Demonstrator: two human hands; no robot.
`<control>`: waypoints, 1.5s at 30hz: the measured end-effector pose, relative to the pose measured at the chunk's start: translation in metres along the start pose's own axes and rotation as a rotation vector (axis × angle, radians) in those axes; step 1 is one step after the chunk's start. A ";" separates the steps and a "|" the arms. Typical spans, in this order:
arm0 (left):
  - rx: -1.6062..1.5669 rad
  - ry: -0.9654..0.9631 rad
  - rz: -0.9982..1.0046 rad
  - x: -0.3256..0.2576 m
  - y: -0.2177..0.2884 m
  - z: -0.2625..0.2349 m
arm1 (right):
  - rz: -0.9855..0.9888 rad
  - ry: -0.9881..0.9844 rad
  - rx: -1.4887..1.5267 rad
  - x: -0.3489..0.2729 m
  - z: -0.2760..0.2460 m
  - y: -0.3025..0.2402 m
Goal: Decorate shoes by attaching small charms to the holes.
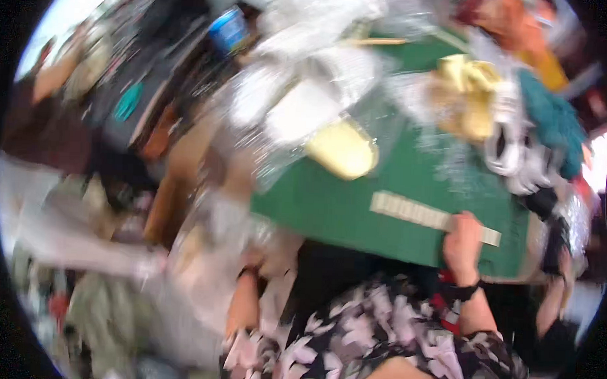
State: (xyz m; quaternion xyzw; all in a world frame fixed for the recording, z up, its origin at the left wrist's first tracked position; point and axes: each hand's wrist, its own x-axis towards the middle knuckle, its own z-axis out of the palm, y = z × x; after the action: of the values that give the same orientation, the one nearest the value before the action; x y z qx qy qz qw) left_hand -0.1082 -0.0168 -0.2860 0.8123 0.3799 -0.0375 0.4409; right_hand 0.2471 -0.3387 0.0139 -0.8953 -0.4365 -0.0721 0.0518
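My right hand (463,245) rests at the near edge of the green tabletop (411,166), fingers curled closed over a pale strip with marks along it (410,210). The strip shows on both sides of the hand; whether the fingers hold anything is hidden. My left hand (253,260) reaches down into crumpled clear plastic (214,246) left of the table, its fingers blurred and covered. Ahead on the tabletop lies a pale yellow, rounded, slipper-like piece (345,151), beside a white piece (303,112) in clear plastic.
Yellow cloth-like items (471,88), white shoes (506,140) and a teal cloth (553,121) crowd the right side. A blue tub (229,30) stands at the back left. Another person's arm (554,298) shows at the right. Plastic bags and cloth heap up at the left.
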 end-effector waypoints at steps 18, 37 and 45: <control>-0.246 -0.108 0.251 0.030 0.038 0.029 | 0.093 0.140 0.015 -0.002 -0.010 -0.019; -0.313 -0.089 -0.051 0.020 -0.013 0.054 | 0.116 0.113 0.011 -0.001 -0.010 -0.023; -0.305 -0.081 -0.197 0.024 -0.058 0.077 | 0.132 0.105 0.043 -0.003 -0.010 -0.022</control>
State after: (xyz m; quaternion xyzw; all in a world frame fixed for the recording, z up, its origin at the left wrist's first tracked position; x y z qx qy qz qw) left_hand -0.1075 -0.0419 -0.3822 0.6927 0.4409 -0.0550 0.5681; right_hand 0.2275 -0.3286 0.0235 -0.9157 -0.3749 -0.1062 0.0984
